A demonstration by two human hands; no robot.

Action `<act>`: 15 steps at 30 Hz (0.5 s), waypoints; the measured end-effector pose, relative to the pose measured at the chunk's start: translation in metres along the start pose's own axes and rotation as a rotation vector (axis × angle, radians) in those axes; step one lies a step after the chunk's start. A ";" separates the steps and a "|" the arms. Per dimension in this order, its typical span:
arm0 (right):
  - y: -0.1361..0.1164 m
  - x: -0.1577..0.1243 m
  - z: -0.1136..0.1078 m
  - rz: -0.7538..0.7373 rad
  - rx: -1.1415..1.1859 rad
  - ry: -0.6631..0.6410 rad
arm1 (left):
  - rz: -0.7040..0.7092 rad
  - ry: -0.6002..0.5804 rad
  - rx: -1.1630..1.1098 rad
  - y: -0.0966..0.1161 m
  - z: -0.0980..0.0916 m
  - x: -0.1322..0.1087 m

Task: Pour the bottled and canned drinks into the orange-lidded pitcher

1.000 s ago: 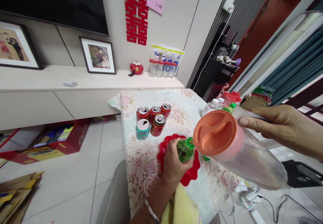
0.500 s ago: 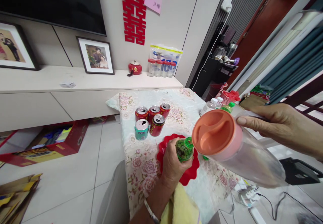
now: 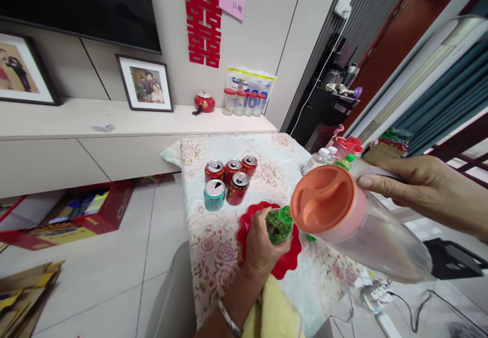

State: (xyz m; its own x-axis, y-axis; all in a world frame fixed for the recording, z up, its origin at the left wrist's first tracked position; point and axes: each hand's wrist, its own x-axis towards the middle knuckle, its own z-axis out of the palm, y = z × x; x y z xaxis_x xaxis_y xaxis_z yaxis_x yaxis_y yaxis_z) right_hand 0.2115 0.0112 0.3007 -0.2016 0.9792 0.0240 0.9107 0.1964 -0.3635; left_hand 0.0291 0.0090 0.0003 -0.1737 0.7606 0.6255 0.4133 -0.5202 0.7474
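Little has shifted since half a second ago. At lower centre, the left hand (image 3: 260,244) stays curled around a small green bottle (image 3: 279,224) above the red plate (image 3: 286,263). The right hand (image 3: 421,188), fingers apparently wrapped, tilts a clear orange-lidded pitcher (image 3: 343,216) over it.

The left hand (image 3: 261,244) grips a green bottle (image 3: 279,224) over a red plate (image 3: 284,267) on the bench (image 3: 213,236); the right hand (image 3: 423,190) tilts a clear pitcher (image 3: 366,234), its orange lid (image 3: 322,199) beside the bottle.

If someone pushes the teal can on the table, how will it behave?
The teal can is opened, so it is possibly light and would slide easily on the tablecloth. It stands close to the red cans, so a push probably knocks them.
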 end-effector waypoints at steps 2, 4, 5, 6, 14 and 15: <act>-0.001 0.000 0.000 -0.002 -0.006 -0.001 | -0.003 -0.005 0.002 0.000 0.000 0.000; 0.000 0.000 0.000 0.001 -0.010 -0.002 | -0.001 -0.001 0.003 0.000 0.001 0.000; 0.000 0.000 0.000 0.002 -0.010 0.000 | 0.001 0.004 0.003 -0.001 0.001 0.000; 0.001 -0.001 -0.001 0.001 -0.007 0.001 | 0.002 0.009 0.002 -0.001 0.002 0.000; 0.000 -0.002 0.000 -0.004 0.017 -0.010 | -0.171 -0.093 -0.055 0.008 -0.009 0.004; 0.000 -0.002 0.000 -0.004 0.023 0.008 | -0.215 -0.117 -0.055 0.010 -0.011 0.006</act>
State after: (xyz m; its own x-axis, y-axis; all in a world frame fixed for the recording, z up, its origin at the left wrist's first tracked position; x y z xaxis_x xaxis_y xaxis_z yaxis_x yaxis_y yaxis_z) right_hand 0.2118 0.0096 0.3007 -0.2025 0.9787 0.0326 0.9015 0.1993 -0.3842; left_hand 0.0227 0.0041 0.0134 -0.1464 0.8944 0.4227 0.3279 -0.3593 0.8737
